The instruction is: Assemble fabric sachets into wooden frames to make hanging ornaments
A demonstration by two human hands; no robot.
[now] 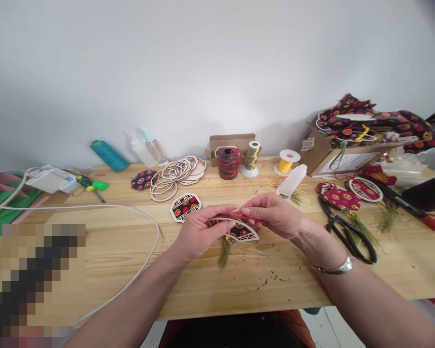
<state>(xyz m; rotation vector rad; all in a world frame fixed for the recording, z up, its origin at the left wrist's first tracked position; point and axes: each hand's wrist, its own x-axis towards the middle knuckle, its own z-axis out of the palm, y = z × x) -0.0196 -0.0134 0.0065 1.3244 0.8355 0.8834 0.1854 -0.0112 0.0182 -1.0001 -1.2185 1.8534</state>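
Note:
Between my hands, above the front part of the table, is a fan-shaped ornament (pixel 243 233) with a pale wooden lattice frame and dark patterned fabric. A green tassel (pixel 224 253) hangs from its lower side on a yellow knot. My left hand (pixel 206 227) pinches the ornament's left part between thumb and fingers. At its upper edge my right hand (pixel 273 215) is closed on a red cord (pixel 247 214), thumb against forefinger. The fingertips partly hide where the cord meets the ornament.
Black-handled scissors (pixel 348 234) lie right of my right hand, near finished ornaments (pixel 339 197). Behind stand thread spools (pixel 252 162), a white glue bottle (pixel 293 181) and a cardboard box (pixel 311 154). Stacked wooden frames (pixel 177 174) lie back left; a white cable (pixel 155 237) curves across the left.

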